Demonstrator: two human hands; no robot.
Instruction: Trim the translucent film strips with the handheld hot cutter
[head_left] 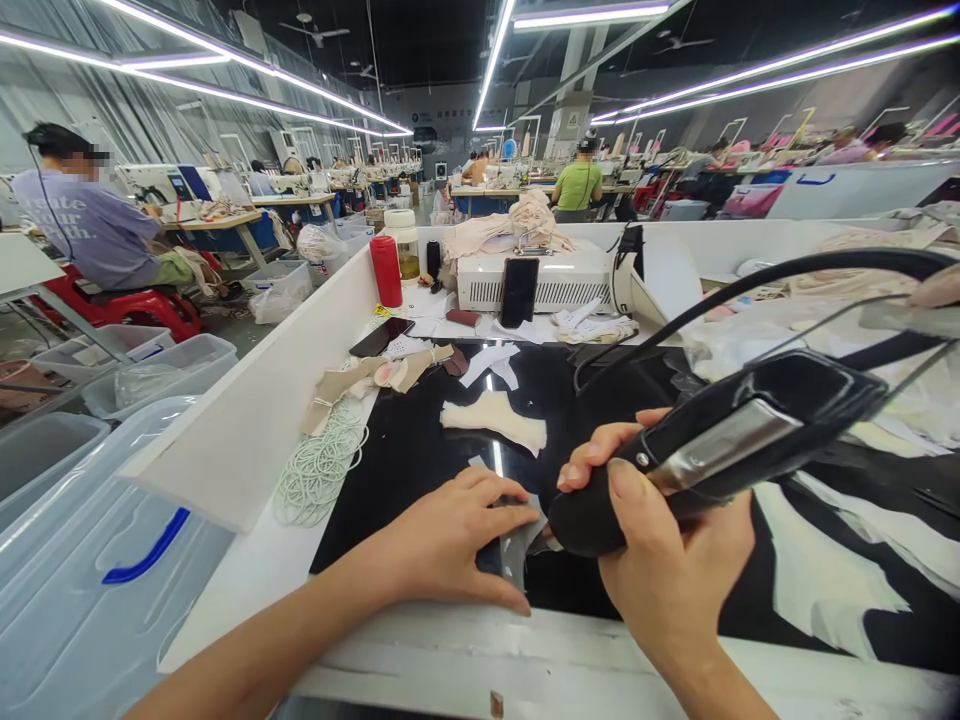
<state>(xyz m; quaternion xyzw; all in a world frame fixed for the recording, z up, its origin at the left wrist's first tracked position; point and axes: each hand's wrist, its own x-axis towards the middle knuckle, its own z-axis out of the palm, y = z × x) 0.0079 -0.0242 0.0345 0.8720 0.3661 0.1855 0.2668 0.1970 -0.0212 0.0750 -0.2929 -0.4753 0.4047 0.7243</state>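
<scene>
My right hand [667, 560] is wrapped round a black corded hand tool [735, 430] with a silver strip along its side. The tool's rounded black end points down toward a translucent greyish piece [516, 555] on the black work surface [405, 480]. Whether its tip touches that piece, I cannot tell. Over the left part of the same piece rests my left hand [465, 535], thumb and fingers apart. Just beyond lies a cream-coloured shaped fabric piece [495, 418], with white strips [491, 365] behind it.
Larger cream fabric pieces [825, 570] lie at right. Light green cord [321, 465] is heaped at left beside a low white wall [247, 430]. A phone [519, 292] leans on a white machine [555, 275] at the back. The tool's black cable [750, 290] arches across the right side.
</scene>
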